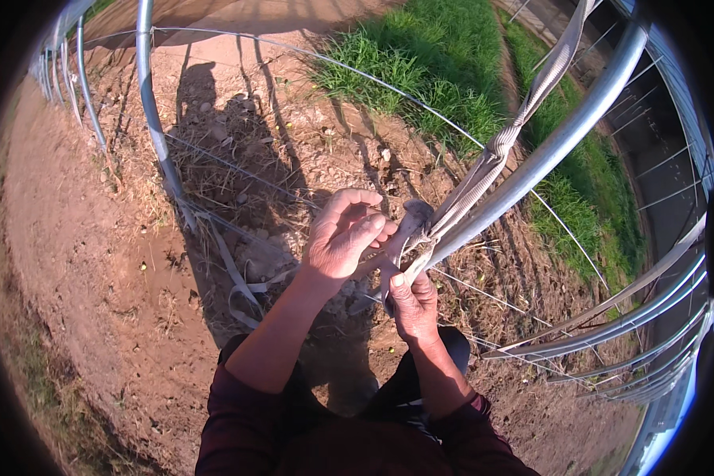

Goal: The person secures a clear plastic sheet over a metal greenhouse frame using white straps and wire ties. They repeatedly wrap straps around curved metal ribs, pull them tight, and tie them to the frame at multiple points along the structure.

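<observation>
A pale woven strap (526,110) comes down from the upper right beside a galvanized metal tube (541,154), with a knot (501,143) partway along it. At its lower end, a greyish folded piece of strap or cloth (415,219) is bunched around the tube and knotted. My right hand (416,306) pinches a strap end between thumb and fingers just below this knot. Just left of the bunched piece, my left hand (345,238) is half curled, with a gap between thumb and forefinger and nothing visible in it. Its fingertips are close to the fold; whether they touch it is unclear.
Another metal tube (154,119) rises at the left, with thin wire (357,72) strung across. A loose strap (232,268) lies on the dirt left of my arms. Green grass (434,65) grows beyond. More tubes (607,336) and straps curve along the right.
</observation>
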A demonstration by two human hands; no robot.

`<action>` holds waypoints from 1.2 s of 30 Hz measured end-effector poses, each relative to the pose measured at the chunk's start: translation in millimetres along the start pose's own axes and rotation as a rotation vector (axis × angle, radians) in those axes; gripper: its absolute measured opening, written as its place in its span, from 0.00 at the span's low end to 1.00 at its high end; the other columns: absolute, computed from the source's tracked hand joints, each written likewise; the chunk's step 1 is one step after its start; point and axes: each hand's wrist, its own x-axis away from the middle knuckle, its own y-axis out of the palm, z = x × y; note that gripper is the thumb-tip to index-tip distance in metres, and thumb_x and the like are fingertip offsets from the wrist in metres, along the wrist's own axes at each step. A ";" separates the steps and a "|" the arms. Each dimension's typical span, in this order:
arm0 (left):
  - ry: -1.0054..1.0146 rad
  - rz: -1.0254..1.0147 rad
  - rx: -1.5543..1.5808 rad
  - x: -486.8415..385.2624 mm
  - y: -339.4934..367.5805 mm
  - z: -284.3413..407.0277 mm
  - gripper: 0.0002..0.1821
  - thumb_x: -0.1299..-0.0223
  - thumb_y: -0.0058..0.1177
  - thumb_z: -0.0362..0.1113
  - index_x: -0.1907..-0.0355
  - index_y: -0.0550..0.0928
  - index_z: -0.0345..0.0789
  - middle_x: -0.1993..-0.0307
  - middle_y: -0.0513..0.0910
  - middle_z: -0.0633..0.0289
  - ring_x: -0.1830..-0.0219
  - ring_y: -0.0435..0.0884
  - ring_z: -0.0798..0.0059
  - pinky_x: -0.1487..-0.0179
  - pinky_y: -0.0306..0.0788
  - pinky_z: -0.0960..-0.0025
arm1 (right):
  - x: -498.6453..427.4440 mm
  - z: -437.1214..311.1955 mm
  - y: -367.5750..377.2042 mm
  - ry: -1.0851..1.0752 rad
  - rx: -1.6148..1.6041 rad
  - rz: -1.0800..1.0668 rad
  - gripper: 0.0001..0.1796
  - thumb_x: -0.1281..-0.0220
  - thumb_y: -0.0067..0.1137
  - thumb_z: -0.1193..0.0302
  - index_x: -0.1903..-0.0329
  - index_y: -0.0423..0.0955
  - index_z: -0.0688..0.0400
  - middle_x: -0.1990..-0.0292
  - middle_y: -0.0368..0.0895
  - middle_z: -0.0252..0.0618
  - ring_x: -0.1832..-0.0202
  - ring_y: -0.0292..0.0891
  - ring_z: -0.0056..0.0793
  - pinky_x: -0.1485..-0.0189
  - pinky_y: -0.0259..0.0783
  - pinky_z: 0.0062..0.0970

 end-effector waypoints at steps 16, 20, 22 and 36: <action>0.501 -0.070 -0.655 12.0 -0.8 9.2 0.12 0.43 0.63 0.20 0.57 0.79 0.34 0.61 0.83 0.56 0.60 0.86 0.65 0.56 0.79 0.64 | -87.0 -91.4 42.6 -0.106 0.184 -0.038 0.16 0.19 0.58 0.65 0.42 0.76 0.63 0.57 0.83 0.31 0.58 0.79 0.18 0.52 0.77 0.21; 0.551 -0.147 -0.809 23.9 -3.8 13.9 0.10 0.40 0.66 0.25 0.58 0.80 0.33 0.59 0.83 0.60 0.58 0.85 0.73 0.56 0.78 0.66 | -95.3 -97.7 34.4 -0.120 0.347 -0.274 0.19 0.21 0.60 0.68 0.36 0.76 0.64 0.50 0.85 0.32 0.54 0.80 0.18 0.50 0.80 0.23; 0.403 -0.162 -0.613 30.9 -9.2 8.5 0.09 0.37 0.65 0.25 0.56 0.82 0.32 0.59 0.84 0.62 0.57 0.84 0.77 0.55 0.78 0.68 | -93.8 -105.0 45.2 -0.086 0.315 -0.316 0.19 0.23 0.63 0.68 0.37 0.77 0.64 0.51 0.86 0.32 0.53 0.80 0.17 0.50 0.80 0.23; 0.286 -0.818 -1.557 52.9 -19.9 -43.3 0.08 0.36 0.63 0.37 0.58 0.89 0.38 0.62 0.86 0.59 0.57 0.87 0.64 0.51 0.80 0.62 | -143.1 -75.2 42.8 0.041 0.314 0.041 0.09 0.23 0.60 0.74 0.45 0.77 0.63 0.56 0.87 0.38 0.59 0.82 0.21 0.57 0.79 0.24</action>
